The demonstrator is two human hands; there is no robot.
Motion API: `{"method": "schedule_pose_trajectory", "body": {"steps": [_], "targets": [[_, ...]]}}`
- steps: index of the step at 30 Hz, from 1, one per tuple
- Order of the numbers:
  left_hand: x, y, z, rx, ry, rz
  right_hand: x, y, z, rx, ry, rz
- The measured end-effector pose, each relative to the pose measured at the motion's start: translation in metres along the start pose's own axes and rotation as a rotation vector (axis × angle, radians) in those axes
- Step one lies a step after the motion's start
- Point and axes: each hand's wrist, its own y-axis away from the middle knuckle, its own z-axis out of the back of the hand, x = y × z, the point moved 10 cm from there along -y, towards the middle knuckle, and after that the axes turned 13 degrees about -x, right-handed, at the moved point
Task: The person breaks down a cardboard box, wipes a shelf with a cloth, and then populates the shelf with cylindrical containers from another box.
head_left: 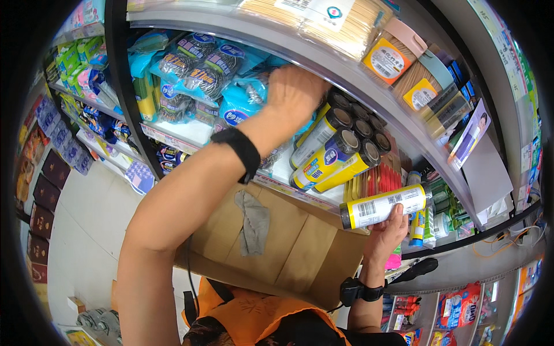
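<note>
My right hand (388, 232) grips a yellow, white and black roll (388, 206), which looks like trash bags, and holds it almost level in front of the shelf. My left hand (295, 97) reaches in under the upper shelf's edge, between packs of steel wool scourers (241, 102) and a cluster of upright rolls (341, 144). Its fingers are hidden, so whether they hold anything does not show. The upright rolls have black ends and yellow wrappers.
Below the shelf, an open cardboard box (288, 242) contains a crumpled grey cloth (252, 222). Overhead, the upper shelf edge (323, 69) carries tubs of toothpicks (394, 52). Red-edged packs (378, 180) stand right of the rolls. More stocked shelves line both sides.
</note>
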Motion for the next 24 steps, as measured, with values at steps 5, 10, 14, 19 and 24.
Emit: {"method": "schedule_pose_trajectory", "body": {"steps": [5, 10, 14, 19, 24], "targets": [[-0.010, -0.008, 0.005, -0.293, -0.006, -0.220, 0.006, -0.002, 0.005, 0.017, -0.030, -0.013], [0.008, -0.014, -0.013, -0.231, -0.141, -0.220, -0.005, 0.001, -0.003, 0.045, 0.062, -0.142], [0.000, -0.011, -0.009, -0.241, -0.267, -0.206, 0.001, 0.012, -0.020, 0.184, 0.062, -0.147], [-0.027, 0.003, 0.065, -0.293, -0.238, -0.186, 0.018, 0.034, -0.036, 0.306, -0.003, -0.267], [-0.051, 0.083, 0.104, 0.575, 0.601, 0.345, 0.021, 0.060, -0.061, 0.416, -0.031, -0.414]]}}
